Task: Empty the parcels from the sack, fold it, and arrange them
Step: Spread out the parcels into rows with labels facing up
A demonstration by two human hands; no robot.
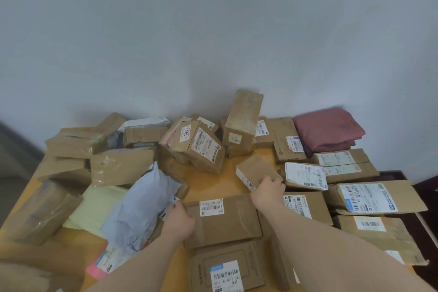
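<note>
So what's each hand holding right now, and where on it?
The right hand grips a small brown box at its near corner. The left hand presses the left end of a long flat box; a closed grip can't be confirmed.

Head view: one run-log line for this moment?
phase: arranging | left hand: on flat brown cardboard parcel | right hand: gripping small brown cardboard box | folded maroon sack: far right

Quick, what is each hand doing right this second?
Left hand: gripping the left end of the flat brown parcel.
Right hand: closed on the small tilted box.
</note>
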